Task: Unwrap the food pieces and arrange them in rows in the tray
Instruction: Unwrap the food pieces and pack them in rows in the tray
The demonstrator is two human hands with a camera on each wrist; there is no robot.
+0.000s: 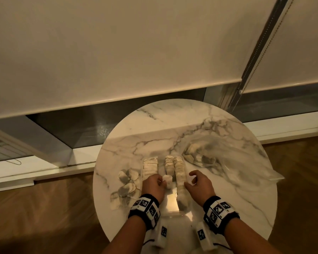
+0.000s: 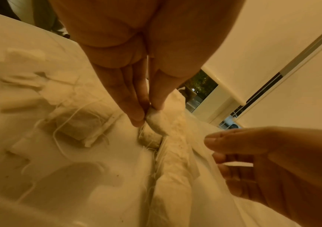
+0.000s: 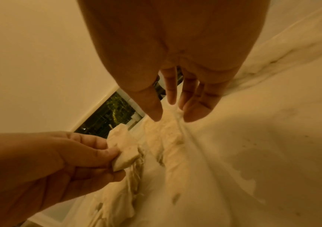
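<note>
Left hand (image 1: 153, 186) pinching one pale food piece (image 1: 167, 180) between thumb and fingertips, just above the clear tray (image 1: 170, 202) on the marble tabletop (image 1: 228, 198). Right hand (image 1: 198, 184) loosely spread, holding nothing, beside the longest row (image 1: 180, 176) (three rows in all).

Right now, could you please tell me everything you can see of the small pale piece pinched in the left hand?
The small pale cream food piece is a flat, soft-looking pouch with rounded edges and a matte surface with faint specks. The left hand pinches its near end between thumb and fingertips, holding it tilted just above the middle row of like pieces in the clear tray. Thin strings trail below it. The right hand hovers beside it without touching.
</note>
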